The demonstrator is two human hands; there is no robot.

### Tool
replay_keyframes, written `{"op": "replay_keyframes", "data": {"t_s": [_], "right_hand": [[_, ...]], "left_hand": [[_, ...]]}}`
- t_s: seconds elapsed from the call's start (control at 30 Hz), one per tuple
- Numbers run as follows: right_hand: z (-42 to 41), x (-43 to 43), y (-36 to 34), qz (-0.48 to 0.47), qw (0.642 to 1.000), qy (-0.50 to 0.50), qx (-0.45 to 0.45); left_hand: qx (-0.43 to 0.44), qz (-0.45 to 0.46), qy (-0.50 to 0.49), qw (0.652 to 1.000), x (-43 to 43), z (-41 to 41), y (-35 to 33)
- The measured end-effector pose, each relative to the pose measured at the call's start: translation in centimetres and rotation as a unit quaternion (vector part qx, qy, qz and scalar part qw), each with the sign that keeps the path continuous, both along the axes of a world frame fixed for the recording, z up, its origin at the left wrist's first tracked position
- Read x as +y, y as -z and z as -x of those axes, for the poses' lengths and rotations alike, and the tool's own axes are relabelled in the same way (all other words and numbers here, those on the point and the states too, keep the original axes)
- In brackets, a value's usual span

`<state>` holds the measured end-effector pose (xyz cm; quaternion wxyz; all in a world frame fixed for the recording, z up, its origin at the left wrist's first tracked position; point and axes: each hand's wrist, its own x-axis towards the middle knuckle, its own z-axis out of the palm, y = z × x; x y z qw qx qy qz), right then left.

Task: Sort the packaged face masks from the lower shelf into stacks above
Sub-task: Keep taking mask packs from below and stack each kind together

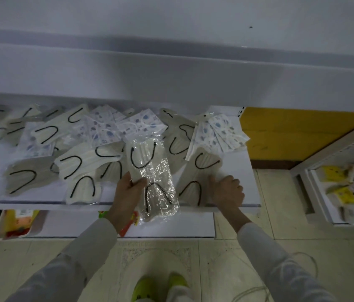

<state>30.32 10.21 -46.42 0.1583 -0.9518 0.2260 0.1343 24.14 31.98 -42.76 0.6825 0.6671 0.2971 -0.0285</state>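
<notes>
Packaged face masks lie scattered over a white shelf [237,168]. Most are grey-white with black ear loops, such as a mask pack [22,179] at the left; others are white with a blue print [139,125]. My left hand [128,192] is shut on a clear-wrapped grey mask pack [152,177], held lengthwise over the shelf's front edge. My right hand [226,190] rests with fingers bent on the edge of another grey mask pack [195,182] lying on the shelf. A fanned pile of blue-print masks [219,134] sits at the back right.
A higher white shelf [171,79] overhangs the back of the masks. Below the front edge, a lower shelf holds a tray of colourful packets [19,223]. A second rack [345,192] with yellow and blue packs stands at the right. Tiled floor and green shoes are below.
</notes>
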Motion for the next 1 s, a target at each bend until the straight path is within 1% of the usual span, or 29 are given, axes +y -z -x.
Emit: {"op": "replay_keyframes", "data": {"t_s": [0.07,0.13,0.2,0.27,0.33,0.37,0.43,0.5,0.6,0.77,0.83,0.93,1.0], "right_hand": [[0.1,1.2,0.4,0.018,0.999,-0.020,-0.017],[0.0,2.4,0.7,0.001,0.998,-0.052,-0.047],[-0.2,3.1,0.6,-0.085,0.993,-0.040,-0.071],[-0.3,3.3,0.2,-0.188,0.978,-0.002,-0.095],[-0.3,3.0,-0.3,-0.260,0.959,0.040,-0.101],[-0.5,2.7,-0.4,-0.285,0.951,0.068,-0.099],[-0.9,1.7,-0.6,-0.304,0.943,0.105,-0.087],[-1.1,0.6,-0.8,-0.326,0.935,0.110,-0.082],[-1.3,-1.2,-1.6,-0.405,0.903,0.111,-0.090],[-1.2,-2.8,-6.5,-0.501,0.858,0.040,-0.108],[-1.0,-3.6,-8.0,-0.509,0.854,-0.010,-0.110],[0.1,-3.8,-10.2,-0.491,0.860,-0.079,-0.117],[0.9,-3.6,-11.5,-0.500,0.851,-0.104,-0.125]], "left_hand": [[-0.011,-0.009,0.009,1.000,0.3,0.1,-0.3],[-0.017,-0.009,0.016,1.000,0.5,0.1,-0.4],[-0.018,-0.007,0.015,1.000,0.8,0.1,-0.5],[-0.024,-0.005,0.018,1.000,0.9,0.1,-0.7],[-0.031,0.005,0.022,0.999,1.0,0.1,-1.0],[-0.036,0.014,0.024,0.999,1.0,0.2,-1.2],[-0.041,0.025,0.031,0.998,1.0,0.1,-1.3],[-0.044,0.023,0.033,0.998,0.9,0.0,-1.5],[-0.053,0.022,0.034,0.998,0.8,0.0,-1.7],[-0.072,0.004,0.054,0.996,0.7,-0.1,-3.1],[-0.091,-0.005,0.070,0.993,0.7,-0.2,-4.0],[-0.120,-0.019,0.117,0.986,0.3,0.1,-5.5],[-0.130,-0.031,0.131,0.982,0.1,0.3,-6.3]]}}
